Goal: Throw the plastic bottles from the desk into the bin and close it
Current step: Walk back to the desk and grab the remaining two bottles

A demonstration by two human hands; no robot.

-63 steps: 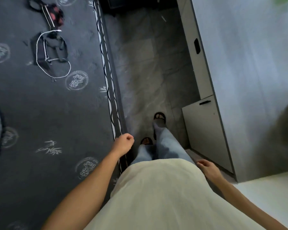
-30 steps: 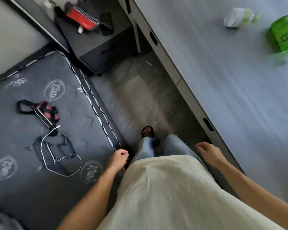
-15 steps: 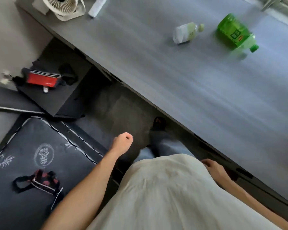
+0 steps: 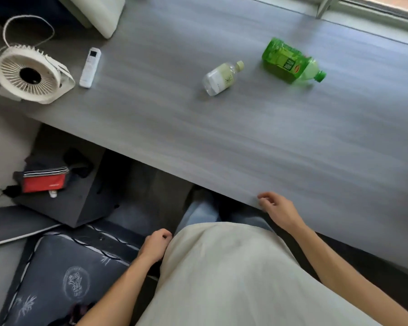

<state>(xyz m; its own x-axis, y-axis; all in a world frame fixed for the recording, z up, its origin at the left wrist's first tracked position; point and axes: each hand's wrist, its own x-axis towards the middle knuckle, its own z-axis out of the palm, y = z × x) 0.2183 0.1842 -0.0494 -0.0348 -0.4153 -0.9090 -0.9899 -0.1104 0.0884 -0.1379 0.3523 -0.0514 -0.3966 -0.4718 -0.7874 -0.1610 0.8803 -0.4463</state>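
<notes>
Two plastic bottles lie on their sides on the grey desk [image 4: 245, 142]. The small clear bottle [image 4: 220, 78] has a pale cap and sits mid-desk. To its right lies the larger green bottle [image 4: 290, 62] with a green cap. My right hand [image 4: 278, 210] hovers at the desk's near edge, fingers loosely apart, holding nothing. My left hand [image 4: 156, 245] hangs by my hip, fingers curled into a loose fist, empty. No bin is in view.
A white desk fan [image 4: 31, 75] and a white remote [image 4: 90, 67] sit at the desk's left end. A dark low cabinet [image 4: 87, 196] with a red pouch [image 4: 44, 182] stands lower left. A dark patterned mattress [image 4: 64, 278] lies beside my left leg.
The view has swung from the floor and mattress up to the desk, bringing both bottles closer. My right hand rose from my side to the desk edge.
</notes>
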